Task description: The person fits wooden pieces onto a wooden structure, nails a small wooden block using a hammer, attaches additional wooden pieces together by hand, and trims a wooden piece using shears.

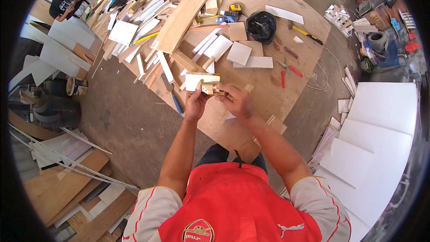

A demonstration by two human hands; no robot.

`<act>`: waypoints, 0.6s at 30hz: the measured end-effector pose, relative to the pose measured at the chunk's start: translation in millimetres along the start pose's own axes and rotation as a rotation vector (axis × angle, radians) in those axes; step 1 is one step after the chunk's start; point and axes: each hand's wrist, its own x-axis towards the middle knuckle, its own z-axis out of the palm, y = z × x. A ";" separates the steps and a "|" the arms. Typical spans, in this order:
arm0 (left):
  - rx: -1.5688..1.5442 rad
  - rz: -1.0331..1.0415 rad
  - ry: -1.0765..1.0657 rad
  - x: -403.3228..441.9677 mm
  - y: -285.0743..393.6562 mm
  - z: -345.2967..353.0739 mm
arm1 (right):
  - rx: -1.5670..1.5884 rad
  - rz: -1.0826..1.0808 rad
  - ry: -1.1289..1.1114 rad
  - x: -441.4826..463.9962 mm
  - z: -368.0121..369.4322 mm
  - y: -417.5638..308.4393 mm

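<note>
Holding the wooden assembly: left hand, thumb and fingers closed on its near side;
Right hand: fingers bent close at the assembly's right end; cannot tell whether they grip it;
Assembly's place: over the plywood table;
Table's right side: red-handled pliers; hammer and black bag farther off

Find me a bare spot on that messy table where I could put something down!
Best bet: the bare wood of the table between the red-handled pliers and the right hand. Another gap lies between those pliers and the hammer, by the table's right edge. The far left is crowded with piled wood strips.
</note>
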 end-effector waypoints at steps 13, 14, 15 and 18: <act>0.082 -0.060 0.048 -3.8 -6.8 6.0 | 0.112 0.199 0.070 -4.2 5.5 -7.5; 0.097 -0.069 0.052 -3.9 -8.9 7.0 | 0.134 0.226 0.090 -4.3 5.8 -8.0; 0.113 -0.077 0.056 -4.4 -9.7 9.5 | 0.159 0.243 0.089 -5.5 6.1 -5.3; 0.134 -0.096 0.076 -4.4 -11.6 13.7 | 0.210 0.290 0.079 -7.9 6.0 3.2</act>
